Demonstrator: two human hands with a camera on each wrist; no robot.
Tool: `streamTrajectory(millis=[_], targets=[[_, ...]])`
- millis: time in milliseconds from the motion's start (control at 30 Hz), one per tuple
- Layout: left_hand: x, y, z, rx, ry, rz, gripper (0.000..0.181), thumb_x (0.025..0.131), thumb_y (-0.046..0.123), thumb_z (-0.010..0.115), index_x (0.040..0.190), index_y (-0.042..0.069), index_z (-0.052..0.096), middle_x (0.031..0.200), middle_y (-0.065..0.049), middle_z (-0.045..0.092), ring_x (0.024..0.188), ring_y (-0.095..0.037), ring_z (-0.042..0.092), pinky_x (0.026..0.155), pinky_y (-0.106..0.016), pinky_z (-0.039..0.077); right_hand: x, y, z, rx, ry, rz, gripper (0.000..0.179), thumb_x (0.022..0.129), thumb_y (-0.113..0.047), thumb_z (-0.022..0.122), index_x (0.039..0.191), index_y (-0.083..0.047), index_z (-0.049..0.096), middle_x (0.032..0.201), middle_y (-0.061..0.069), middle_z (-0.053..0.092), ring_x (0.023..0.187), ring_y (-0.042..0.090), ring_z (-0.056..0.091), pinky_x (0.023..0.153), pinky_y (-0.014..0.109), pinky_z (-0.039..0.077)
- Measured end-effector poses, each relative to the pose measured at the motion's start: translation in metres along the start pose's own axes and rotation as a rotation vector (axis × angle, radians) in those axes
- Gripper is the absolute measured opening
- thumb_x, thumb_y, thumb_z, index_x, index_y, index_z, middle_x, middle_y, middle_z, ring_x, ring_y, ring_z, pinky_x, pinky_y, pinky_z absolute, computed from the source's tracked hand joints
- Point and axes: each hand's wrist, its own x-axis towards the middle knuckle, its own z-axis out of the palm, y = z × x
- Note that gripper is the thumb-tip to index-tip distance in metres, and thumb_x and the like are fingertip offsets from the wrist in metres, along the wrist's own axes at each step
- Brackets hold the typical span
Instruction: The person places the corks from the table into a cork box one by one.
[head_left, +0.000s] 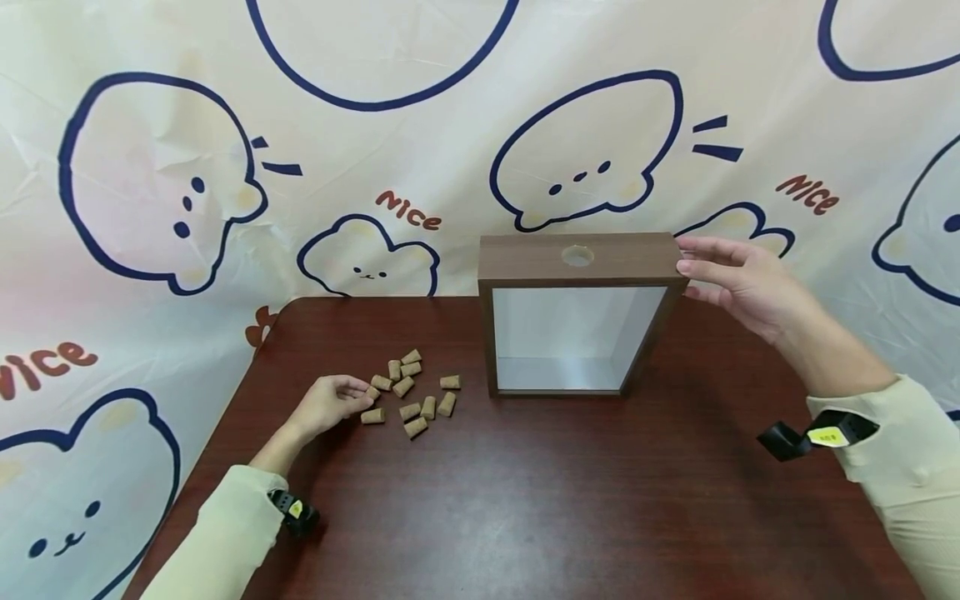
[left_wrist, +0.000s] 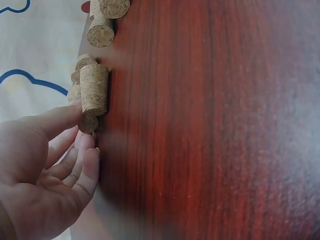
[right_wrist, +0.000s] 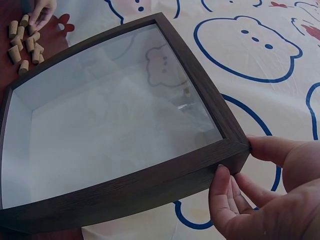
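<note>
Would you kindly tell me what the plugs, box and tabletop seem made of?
Plugs: likely cork, matte, speckled tan. Box frame: wood or laminate, satin, showing grain. Front panel: clear glass or plastic, glossy, given its reflections. Tabletop: wood or veneer, semi-gloss, dark streaks and glare.

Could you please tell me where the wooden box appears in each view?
Head: the wooden box is right of centre, with the right hand at its upper right corner.
Left wrist: not in it.
Right wrist: fills much of the left and centre, slanted.
Shared landmark: the corks, left of centre in the head view, upper left in both wrist views.
</note>
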Motion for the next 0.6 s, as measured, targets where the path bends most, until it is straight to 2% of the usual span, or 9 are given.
streamTrajectory(millis=[133, 300, 600], targets=[[-0.002, 0.004, -0.001, -0.018, -0.001, -0.005, 0.026, 0.095, 0.008, 0.072, 0.115, -0.009, 0.069, 0.101, -0.018, 0.071, 0.081, -0.017, 0.066, 0.065, -0.027, 0.054, 0.0, 0.0, 0.0, 0.015, 0.004, 0.0, 0.035, 0.096, -0.022, 0.072, 0.13, -0.027, 0.065, 0.14, -0.004, 0.045, 0.121, 0.013, 0.05, 0.085, 0.018, 0.055], [-0.005, 0.008, -0.004, -0.02, -0.009, 0.009, 0.025, 0.096, 0.007, 0.071, 0.116, -0.009, 0.069, 0.101, -0.019, 0.071, 0.082, -0.02, 0.068, 0.066, -0.029, 0.055, 0.0, 0.0, 0.0, 0.012, 0.005, 0.006, 0.037, 0.096, -0.023, 0.073, 0.131, -0.027, 0.064, 0.141, -0.003, 0.043, 0.12, 0.012, 0.051, 0.085, 0.018, 0.055], [-0.007, 0.017, -0.019, -0.048, 0.015, 0.033, 0.027, 0.096, 0.008, 0.071, 0.117, -0.008, 0.068, 0.104, -0.021, 0.071, 0.092, -0.034, 0.07, 0.072, -0.04, 0.059, 0.0, 0.0, 0.0, 0.003, 0.0, 0.0, 0.037, 0.096, -0.023, 0.072, 0.132, -0.026, 0.063, 0.138, -0.005, 0.045, 0.119, 0.01, 0.052, 0.085, 0.018, 0.055]])
